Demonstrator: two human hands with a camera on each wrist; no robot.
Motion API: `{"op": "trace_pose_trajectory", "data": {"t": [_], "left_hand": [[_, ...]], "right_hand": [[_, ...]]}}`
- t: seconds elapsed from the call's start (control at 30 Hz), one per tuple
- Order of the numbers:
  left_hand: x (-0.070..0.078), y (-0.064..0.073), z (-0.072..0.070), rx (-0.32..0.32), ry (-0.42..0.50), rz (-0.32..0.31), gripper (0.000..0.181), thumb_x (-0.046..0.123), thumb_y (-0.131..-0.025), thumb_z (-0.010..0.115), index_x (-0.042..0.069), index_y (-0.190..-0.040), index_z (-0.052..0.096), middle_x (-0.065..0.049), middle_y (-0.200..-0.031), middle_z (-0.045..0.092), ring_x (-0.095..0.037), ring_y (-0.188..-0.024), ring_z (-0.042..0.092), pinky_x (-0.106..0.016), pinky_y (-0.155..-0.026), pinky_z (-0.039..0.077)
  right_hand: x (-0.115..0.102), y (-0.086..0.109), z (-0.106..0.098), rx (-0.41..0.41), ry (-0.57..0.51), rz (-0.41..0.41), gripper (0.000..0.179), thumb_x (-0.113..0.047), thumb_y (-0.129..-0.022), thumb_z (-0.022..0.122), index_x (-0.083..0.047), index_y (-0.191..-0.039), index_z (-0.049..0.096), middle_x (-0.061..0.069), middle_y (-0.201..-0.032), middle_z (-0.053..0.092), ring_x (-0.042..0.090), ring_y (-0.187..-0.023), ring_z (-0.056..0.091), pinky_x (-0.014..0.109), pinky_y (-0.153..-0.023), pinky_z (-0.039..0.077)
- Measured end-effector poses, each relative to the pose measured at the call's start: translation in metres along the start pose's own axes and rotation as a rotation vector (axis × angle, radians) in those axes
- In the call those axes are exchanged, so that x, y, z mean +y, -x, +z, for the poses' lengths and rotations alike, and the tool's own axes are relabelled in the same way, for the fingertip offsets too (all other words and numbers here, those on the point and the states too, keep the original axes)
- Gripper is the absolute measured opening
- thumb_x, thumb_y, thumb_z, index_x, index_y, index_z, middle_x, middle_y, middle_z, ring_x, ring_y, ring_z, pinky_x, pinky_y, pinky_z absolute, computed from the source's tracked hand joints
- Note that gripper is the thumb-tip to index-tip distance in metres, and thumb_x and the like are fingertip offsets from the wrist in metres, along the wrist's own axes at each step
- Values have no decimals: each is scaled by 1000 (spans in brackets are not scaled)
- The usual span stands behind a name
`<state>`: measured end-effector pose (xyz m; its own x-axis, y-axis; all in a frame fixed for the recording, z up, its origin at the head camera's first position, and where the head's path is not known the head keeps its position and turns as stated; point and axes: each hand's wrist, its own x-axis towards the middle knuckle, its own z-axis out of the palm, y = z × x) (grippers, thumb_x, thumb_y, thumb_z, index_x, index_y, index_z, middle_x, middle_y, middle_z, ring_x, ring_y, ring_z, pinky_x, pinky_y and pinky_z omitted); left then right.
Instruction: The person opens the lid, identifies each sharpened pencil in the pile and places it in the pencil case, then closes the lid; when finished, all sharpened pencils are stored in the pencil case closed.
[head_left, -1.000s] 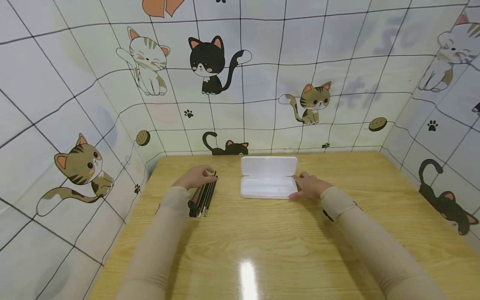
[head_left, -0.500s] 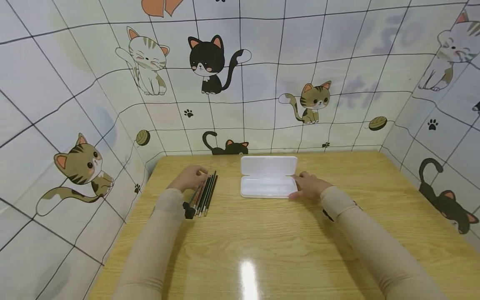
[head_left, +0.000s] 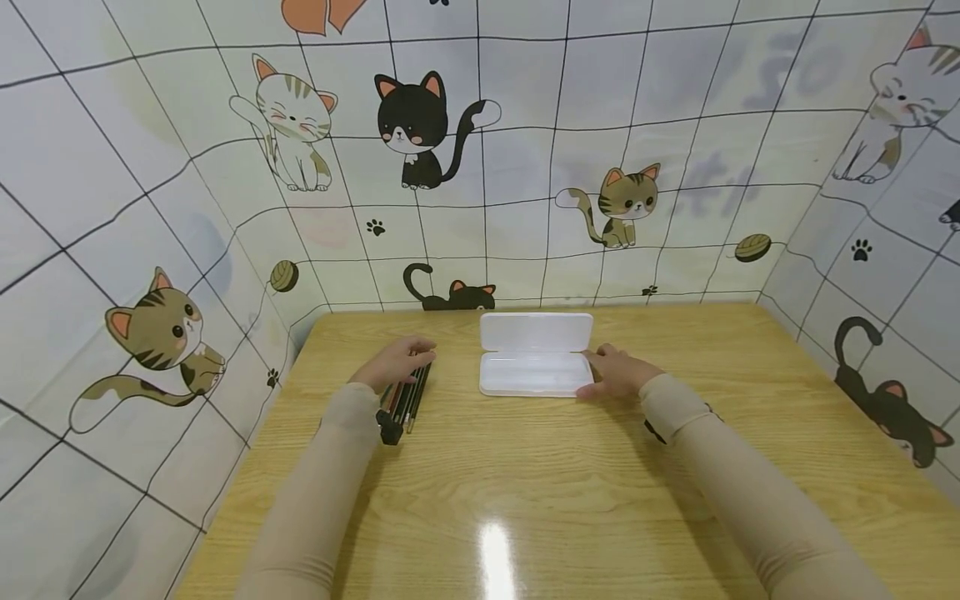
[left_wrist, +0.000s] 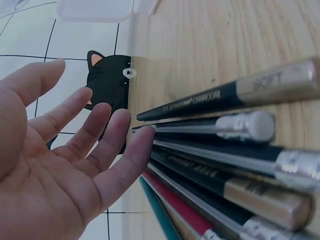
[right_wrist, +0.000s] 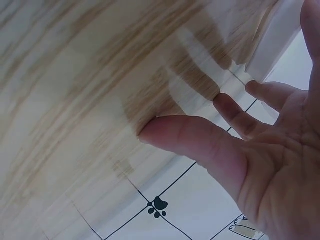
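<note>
Several slim pencils (head_left: 417, 402) lie side by side on the left of the table. Most are dark; the left wrist view also shows a red and a green one, and a dark pencil (left_wrist: 200, 102) marked SOFT. My left hand (head_left: 397, 361) hovers at their far ends, fingers spread and loosely bent, holding nothing; one fingertip overlaps the pencil tips, and contact is unclear. A white hinged pencil case (head_left: 536, 375) stands with its lid raised in the middle. My right hand (head_left: 619, 371) rests against its right side, thumb near the front corner and fingers fairly straight.
The wooden table (head_left: 517, 475) meets a cat-printed cloth wall (head_left: 525, 167) behind and at both sides. A small black device (head_left: 391, 427) sits at my left wrist, over the pencils' near ends. Light glares off the table's front.
My left hand drew slightly left off the pencils, then came back right over their far ends. The right hand and pencil case stay put.
</note>
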<state>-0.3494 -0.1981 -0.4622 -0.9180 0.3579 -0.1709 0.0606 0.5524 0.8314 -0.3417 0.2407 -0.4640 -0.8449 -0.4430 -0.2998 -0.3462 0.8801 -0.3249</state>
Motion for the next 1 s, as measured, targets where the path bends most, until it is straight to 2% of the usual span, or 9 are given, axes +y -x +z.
{"op": "trace_pose_trajectory", "data": {"t": [0.27, 0.4, 0.53, 0.67, 0.73, 0.87, 1.0], "left_hand": [[7, 2, 4, -8, 25, -21, 57, 46, -108, 45, 8, -151, 44, -15, -149, 46, -35, -135, 47, -46, -94, 56], [11, 0, 8, 0, 8, -15, 57, 47, -107, 47, 8, -150, 46, -15, -150, 46, -35, -135, 46, -48, -95, 55], [13, -5, 12, -11, -65, 34, 59, 43, -108, 48, 2, -150, 44, -18, -150, 45, -37, -136, 46, -52, -100, 51], [18, -5, 14, -8, -174, 106, 66, 48, -107, 46, -2, -150, 43, -21, -149, 46, -39, -137, 44, -55, -109, 41], [20, -4, 16, -1, -198, 128, 67, 49, -107, 46, -3, -149, 44, -22, -150, 45, -40, -138, 42, -57, -113, 36], [20, -4, 19, -9, -194, 132, 65, 45, -107, 47, -3, -150, 42, -24, -154, 38, -43, -139, 40, -57, -114, 35], [22, -7, 23, -18, -174, 104, 64, 45, -107, 49, 0, -152, 41, -21, -156, 36, -42, -139, 40, -55, -112, 38]], "right_hand": [[-2, 1, 2, 8, 9, -1, 102, -58, -92, 66, 6, -158, 21, 39, -150, 28, 62, -135, 31, 69, -105, 35], [-2, 0, 1, 4, 17, -7, 101, -58, -93, 65, 7, -158, 21, 39, -149, 28, 61, -134, 35, 68, -104, 38], [-1, 0, 1, 5, 35, -11, 103, -60, -92, 65, 7, -157, 22, 39, -148, 30, 57, -131, 39, 66, -103, 40], [-1, -1, 3, 12, 43, -10, 104, -61, -92, 65, 7, -157, 22, 39, -147, 30, 54, -130, 43, 64, -103, 42], [-2, -1, 3, 13, 47, -11, 104, -61, -92, 65, 7, -157, 22, 39, -147, 31, 53, -129, 44, 64, -103, 42], [-2, -1, 3, 10, 49, -16, 103, -60, -93, 65, 8, -157, 22, 39, -146, 32, 55, -129, 43, 64, -102, 42], [-1, -1, 3, 11, 54, -19, 103, -60, -93, 65, 8, -157, 21, 40, -146, 31, 54, -127, 46, 64, -102, 42]]}}
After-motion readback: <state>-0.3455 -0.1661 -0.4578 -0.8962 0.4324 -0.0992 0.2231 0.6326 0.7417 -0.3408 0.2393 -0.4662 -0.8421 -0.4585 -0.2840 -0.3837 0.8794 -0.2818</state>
